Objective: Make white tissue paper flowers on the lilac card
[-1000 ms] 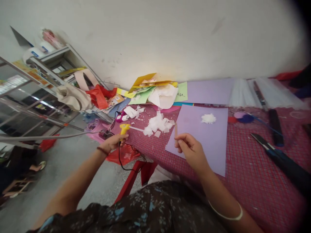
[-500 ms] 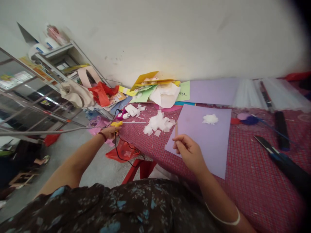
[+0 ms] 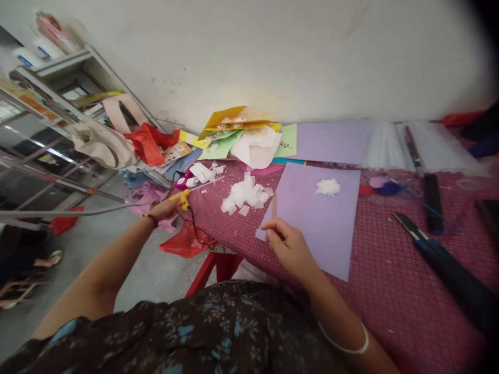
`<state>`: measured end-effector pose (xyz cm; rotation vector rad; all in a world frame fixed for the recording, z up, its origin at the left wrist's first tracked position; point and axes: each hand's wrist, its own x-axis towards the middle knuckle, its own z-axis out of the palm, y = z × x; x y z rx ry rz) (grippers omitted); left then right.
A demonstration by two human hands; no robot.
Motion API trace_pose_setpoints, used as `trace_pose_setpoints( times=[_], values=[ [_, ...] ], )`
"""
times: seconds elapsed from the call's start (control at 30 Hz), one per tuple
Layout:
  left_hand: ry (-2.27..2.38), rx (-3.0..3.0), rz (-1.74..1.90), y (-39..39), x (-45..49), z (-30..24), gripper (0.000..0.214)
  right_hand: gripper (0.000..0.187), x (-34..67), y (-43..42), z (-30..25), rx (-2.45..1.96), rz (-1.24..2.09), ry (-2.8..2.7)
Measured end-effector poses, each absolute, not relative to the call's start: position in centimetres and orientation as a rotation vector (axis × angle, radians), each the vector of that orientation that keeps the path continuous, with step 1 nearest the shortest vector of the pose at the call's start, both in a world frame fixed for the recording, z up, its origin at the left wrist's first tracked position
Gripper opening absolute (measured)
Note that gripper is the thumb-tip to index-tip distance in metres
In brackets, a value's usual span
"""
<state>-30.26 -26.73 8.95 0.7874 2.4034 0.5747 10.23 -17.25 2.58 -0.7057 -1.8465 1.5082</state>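
Note:
At the left edge of the table my left hand (image 3: 166, 209) is closed around a yellow glue gun (image 3: 184, 199). A long white glue stick (image 3: 206, 184) sticks out of it, and a black cord hangs below. My right hand (image 3: 290, 248) pinches a flat wooden stick (image 3: 274, 206), which points away from me over the left edge of a purple sheet (image 3: 335, 234). On that sheet lies a small white fluffy clump (image 3: 328, 187). Between my hands a heap of thin white squares (image 3: 245, 195) rests on the red checked tablecloth (image 3: 218, 215).
Yellow and green folders (image 3: 224, 122) lean by the wall. Scissors (image 3: 432, 249) with dark handles and a black-handled tool (image 3: 432, 202) lie at the right, near translucent white mesh (image 3: 444, 148). A metal shelf (image 3: 88, 67) stands left, a red stool (image 3: 214, 267) below the table.
The glue gun has turned in my left hand, so its glue stick now slants upward to the right. My right hand still pinches the wooden stick. The whole view has shifted slightly.

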Motion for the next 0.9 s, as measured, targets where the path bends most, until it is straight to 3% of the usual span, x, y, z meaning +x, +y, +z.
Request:
trace_pose_setpoints(
  times=[0.2,0.33,0.5,0.7,0.9],
  values=[
    [2.450,1.226,0.588,-25.1,-25.9,7.6,0.036,0.019,9.6,-17.0,1.9,-0.764,1.480,-1.858],
    [2.130,1.646,0.703,-20.6,-21.7,5.9,0.026,0.019,9.3,-16.7,1.1,-0.831,1.460,-1.858],
    [1.902,1.663,0.931,-13.7,-20.0,5.4,0.022,0.020,10.4,-15.0,3.0,-0.875,1.390,-1.954],
    [1.720,1.564,1.096,-9.9,-20.2,5.5,0.018,0.023,9.5,-11.1,6.7,-1.152,0.907,-2.249],
    [1.686,1.518,1.042,-8.8,-19.2,5.8,0.022,0.039,5.0,-10.7,3.5,-1.467,0.473,-2.598]
  ],
)
